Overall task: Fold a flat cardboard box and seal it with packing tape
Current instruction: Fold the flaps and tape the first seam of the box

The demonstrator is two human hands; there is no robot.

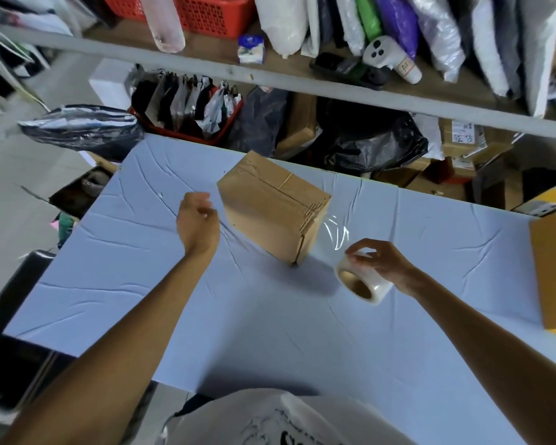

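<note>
- From my station I see the cardboard box (pixel 272 203) folded up and closed on the blue-covered table (pixel 270 332), between the two hands. I cannot tell whether it sits flat or is tipped onto an edge.
- The right hand (pixel 381 263) grips the tape roll (pixel 361 282) by its rim, just off the box's right end. A clear strip of tape (pixel 334 231) stretches from the roll up to that end.
- The left hand (pixel 198 220) hangs just beside the box's left face, fingers loosely curled, grasping nothing and not touching the cardboard.
- I judge the step to be finishing and tearing off the strip at the right end.
- To do it well, I would first bring the free hand onto the box to pin it, since a pull on the roll could drag or spin so light a box.
- I would keep the strip taut and in line with the top seam, press it down over the end face, then tear close to the cardboard.
- Slack is the risk: the film already looks wrinkled and could fold onto itself.
</note>
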